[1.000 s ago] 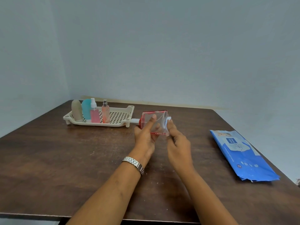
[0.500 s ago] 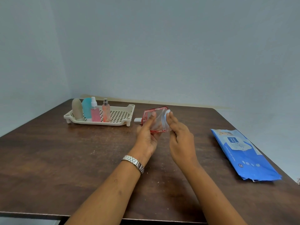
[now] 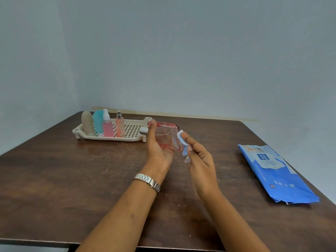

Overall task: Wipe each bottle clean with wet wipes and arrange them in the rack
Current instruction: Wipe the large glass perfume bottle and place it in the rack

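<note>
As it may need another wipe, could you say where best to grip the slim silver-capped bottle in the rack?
Probably its upper body, from above-right: the slim silver-capped bottle stands upright, the pink spray bottle crowds its left, and the rack lies bare to its right.

The table is dark wood with a dull sheen, scuffed and speckled. The rack is matt cream plastic with a perforated floor. The clear bottle is transparent, pink-tinted and glossy. The wipe looks soft and cloth-like. The wipes pack is glossy blue plastic film, creased. The watch has a shiny metal link band. The beige bottle and teal bottle look matt.
</note>
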Tool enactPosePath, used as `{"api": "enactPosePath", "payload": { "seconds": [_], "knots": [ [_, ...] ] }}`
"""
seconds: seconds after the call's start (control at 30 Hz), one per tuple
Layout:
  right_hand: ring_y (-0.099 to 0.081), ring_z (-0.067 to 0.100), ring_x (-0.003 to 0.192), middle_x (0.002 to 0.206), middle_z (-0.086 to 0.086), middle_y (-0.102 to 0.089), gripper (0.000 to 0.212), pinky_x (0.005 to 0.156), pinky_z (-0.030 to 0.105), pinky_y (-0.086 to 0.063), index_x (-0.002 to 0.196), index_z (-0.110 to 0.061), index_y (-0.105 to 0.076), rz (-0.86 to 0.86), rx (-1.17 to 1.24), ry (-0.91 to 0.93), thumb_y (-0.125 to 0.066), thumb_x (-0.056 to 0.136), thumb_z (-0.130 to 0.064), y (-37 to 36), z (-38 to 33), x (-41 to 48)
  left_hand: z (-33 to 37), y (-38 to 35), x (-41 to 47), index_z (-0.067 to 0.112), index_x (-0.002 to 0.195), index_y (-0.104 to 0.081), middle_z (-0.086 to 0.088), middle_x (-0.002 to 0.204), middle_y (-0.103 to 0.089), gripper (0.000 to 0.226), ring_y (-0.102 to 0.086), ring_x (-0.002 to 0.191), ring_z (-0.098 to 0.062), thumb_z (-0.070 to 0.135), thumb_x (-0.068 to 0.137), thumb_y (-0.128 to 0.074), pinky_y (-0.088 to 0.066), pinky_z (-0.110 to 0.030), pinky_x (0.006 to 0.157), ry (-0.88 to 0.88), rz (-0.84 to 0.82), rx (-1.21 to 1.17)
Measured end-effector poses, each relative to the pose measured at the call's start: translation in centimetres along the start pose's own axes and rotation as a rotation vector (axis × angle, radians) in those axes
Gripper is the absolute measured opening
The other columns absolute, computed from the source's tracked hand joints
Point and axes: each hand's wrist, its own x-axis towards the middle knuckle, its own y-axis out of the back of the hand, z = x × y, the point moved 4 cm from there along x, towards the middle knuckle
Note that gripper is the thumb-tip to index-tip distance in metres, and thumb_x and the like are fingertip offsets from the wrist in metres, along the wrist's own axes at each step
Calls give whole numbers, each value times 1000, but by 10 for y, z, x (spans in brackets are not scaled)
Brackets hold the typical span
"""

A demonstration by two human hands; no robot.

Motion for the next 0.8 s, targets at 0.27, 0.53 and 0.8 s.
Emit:
{"api": "enactPosePath", "payload": {
  "seconds": [0.27, 0.53, 0.8],
  "knots": [
    [-60, 17, 109, 110, 2, -69, 27, 99, 34, -43, 107, -23, -68, -138, 115, -91, -47, 90, -26, 7, -12, 7, 2, -11, -4, 19, 93, -56, 2, 77, -67, 30, -68, 89, -29, 27, 68, -69, -57, -38, 68, -15, -245, 25],
    [-29, -3, 135, 147, -20, -34, 53, 105, 19, -31, 139, -44, -34, -409, -279, -24, -25, 89, -58, -6, -40, 14, -9, -24, -18, 17, 111, -54, 1, 86, -70, 54, -63, 93, -25, 30, 60, -67, -56, -39, 71, 12, -463, 197],
    [-58, 4, 108, 118, -9, -62, 46, 87, 26, -49, 130, -41, -48, -401, -283, -92, -35, 88, -56, 1, -29, 10, -11, -22, -14, 20, 112, -59, -6, 116, -54, 60, -67, 99, -24, 26, 54, -71, -52, -42, 92, -40, -418, 261]
  ]
}}
